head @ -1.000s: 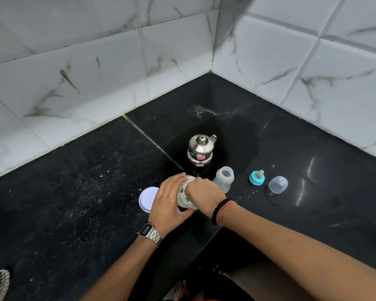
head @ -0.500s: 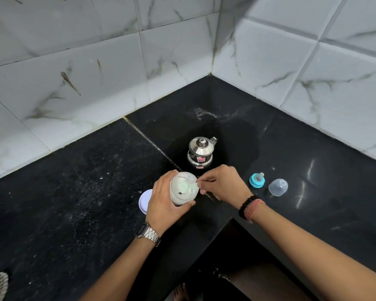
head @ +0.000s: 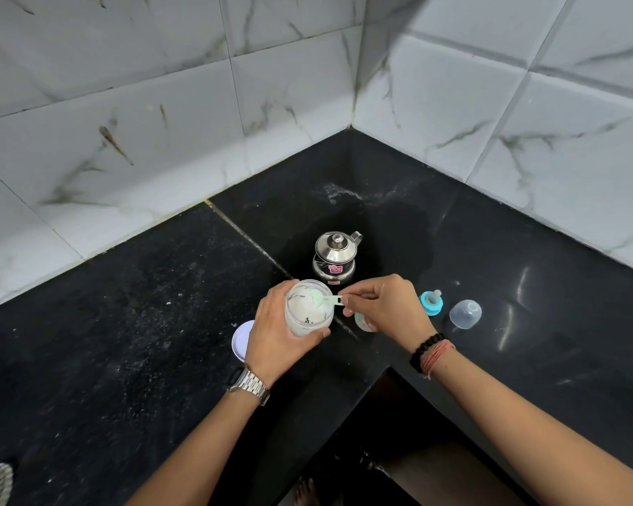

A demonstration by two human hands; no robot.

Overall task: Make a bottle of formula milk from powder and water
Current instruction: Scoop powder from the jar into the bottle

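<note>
My left hand [head: 276, 336] grips a clear jar of white formula powder [head: 307, 310], tilted so its open mouth faces me. My right hand [head: 388, 306] pinches the handle of a pale green scoop [head: 324, 299], whose bowl is inside the jar's mouth. The baby bottle [head: 363, 322] stands on the black counter, mostly hidden under my right hand. A small steel kettle [head: 335, 255] with its lid on stands just behind the jar.
The jar's white lid [head: 241, 339] lies on the counter left of my left hand. A blue teat ring [head: 432, 303] and a clear bottle cap [head: 465, 314] lie to the right. White tiled walls meet in a corner behind. The counter's inner edge [head: 388, 370] drops off below my wrists.
My left hand tipped the jar's mouth up toward me. My right hand drew the green scoop into view at the jar's mouth and now covers the bottle.
</note>
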